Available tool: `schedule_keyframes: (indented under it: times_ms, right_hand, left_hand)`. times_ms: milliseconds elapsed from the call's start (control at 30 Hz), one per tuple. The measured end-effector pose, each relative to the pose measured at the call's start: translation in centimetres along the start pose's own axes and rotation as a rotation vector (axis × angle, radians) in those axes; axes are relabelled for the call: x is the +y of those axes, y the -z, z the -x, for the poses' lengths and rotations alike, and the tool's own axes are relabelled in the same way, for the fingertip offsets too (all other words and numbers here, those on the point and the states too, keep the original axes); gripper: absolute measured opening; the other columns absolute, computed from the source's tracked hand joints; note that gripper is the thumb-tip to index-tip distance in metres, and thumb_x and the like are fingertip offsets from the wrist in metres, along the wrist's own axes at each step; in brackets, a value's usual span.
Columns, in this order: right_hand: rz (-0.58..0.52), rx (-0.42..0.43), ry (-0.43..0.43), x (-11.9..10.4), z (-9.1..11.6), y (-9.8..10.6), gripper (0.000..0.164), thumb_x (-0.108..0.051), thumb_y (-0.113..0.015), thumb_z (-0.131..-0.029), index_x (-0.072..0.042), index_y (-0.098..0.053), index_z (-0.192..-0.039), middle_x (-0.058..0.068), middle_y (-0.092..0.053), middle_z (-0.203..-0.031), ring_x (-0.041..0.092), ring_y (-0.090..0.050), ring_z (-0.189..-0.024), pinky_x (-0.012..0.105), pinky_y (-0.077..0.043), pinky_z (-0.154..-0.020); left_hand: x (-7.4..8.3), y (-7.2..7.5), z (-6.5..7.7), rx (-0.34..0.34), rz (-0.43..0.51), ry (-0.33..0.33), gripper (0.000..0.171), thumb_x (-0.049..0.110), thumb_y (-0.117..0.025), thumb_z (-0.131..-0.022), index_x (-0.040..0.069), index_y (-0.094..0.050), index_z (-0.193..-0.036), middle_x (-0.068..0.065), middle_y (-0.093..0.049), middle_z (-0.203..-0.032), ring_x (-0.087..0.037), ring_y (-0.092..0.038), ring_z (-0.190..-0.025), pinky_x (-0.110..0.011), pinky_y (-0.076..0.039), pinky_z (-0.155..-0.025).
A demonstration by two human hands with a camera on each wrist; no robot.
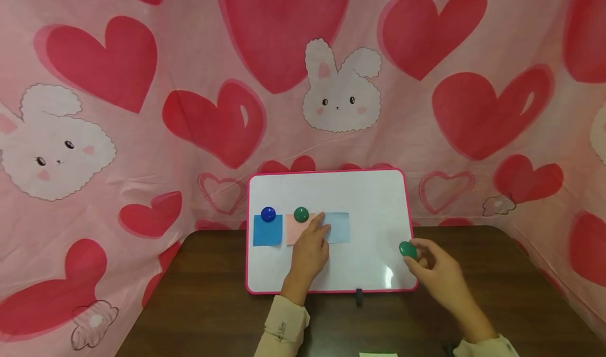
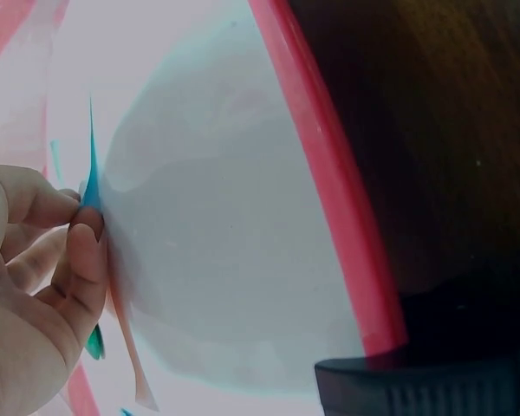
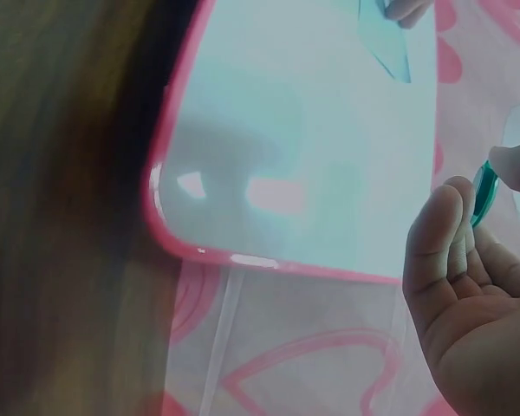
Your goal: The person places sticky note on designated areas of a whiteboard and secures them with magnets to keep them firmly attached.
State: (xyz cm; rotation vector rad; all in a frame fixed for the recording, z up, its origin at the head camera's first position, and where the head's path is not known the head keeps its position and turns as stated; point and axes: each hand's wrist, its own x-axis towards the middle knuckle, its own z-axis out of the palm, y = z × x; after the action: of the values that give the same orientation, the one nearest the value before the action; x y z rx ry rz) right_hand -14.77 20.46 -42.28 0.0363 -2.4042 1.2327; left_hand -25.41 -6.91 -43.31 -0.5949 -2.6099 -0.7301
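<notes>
On the whiteboard (image 1: 374,199) with a pink frame, my left hand (image 1: 310,249) pinches the left edge of a light blue paper note (image 1: 339,228). Thumb and finger come together at that edge in the left wrist view. To its left hangs a peach note (image 1: 294,231) with a green round magnet (image 1: 301,214) at its top, partly covered by my hand. A darker blue note (image 1: 268,232) sits farther left under a blue round magnet (image 1: 268,214). Near the board's right edge, my right hand (image 1: 440,270) holds another green round magnet (image 1: 407,250) between thumb and fingers.
The board stands tilted back on a dark brown table (image 1: 203,288). A small black piece (image 1: 359,297) sits at its lower edge. Behind hangs a pink cloth (image 1: 284,125) printed with hearts and rabbits. A pale paper edge (image 1: 379,354) shows at the bottom.
</notes>
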Motion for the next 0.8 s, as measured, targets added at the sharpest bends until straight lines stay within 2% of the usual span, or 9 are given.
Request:
schedule_keyframes:
  times_ms: [133, 400, 800]
  right_hand:
    - [-0.008, -0.017, 0.001, -0.7, -0.7, -0.5, 0.039, -0.017, -0.079, -0.089, -0.004, -0.064, -0.122, 0.005, -0.06, -0.089, 0.009, -0.052, -0.073, 0.025, -0.046, -0.054]
    - [-0.06, -0.013, 0.005, -1.7, -1.8, -1.5, 0.037, -0.013, -0.079, -0.088, -0.004, -0.064, -0.12, 0.008, -0.061, -0.087, 0.013, -0.054, -0.066, 0.028, -0.048, -0.051]
    - [-0.047, -0.028, -0.024, -2.2, -2.6, -2.7, 0.037, -0.015, -0.08, -0.088, -0.004, -0.065, -0.12, 0.009, -0.06, -0.09, 0.017, -0.054, -0.071, 0.027, -0.047, -0.052]
  left_hand:
    - [0.2, 0.2, 0.1, 0.006, -0.006, -0.004, 0.034, 0.011, -0.064, -0.097, 0.007, -0.068, -0.13, -0.005, -0.049, -0.152, -0.025, -0.051, -0.134, -0.036, -0.046, -0.101]
    - [0.1, 0.1, 0.2, 0.007, 0.011, 0.002, 0.034, 0.01, -0.065, -0.097, 0.007, -0.068, -0.13, -0.006, -0.049, -0.152, -0.025, -0.051, -0.134, -0.035, -0.046, -0.101]
    - [0.1, 0.2, 0.2, 0.02, -0.017, -0.002, 0.034, 0.01, -0.065, -0.096, 0.009, -0.069, -0.13, -0.004, -0.05, -0.15, -0.025, -0.055, -0.131, -0.035, -0.049, -0.097]
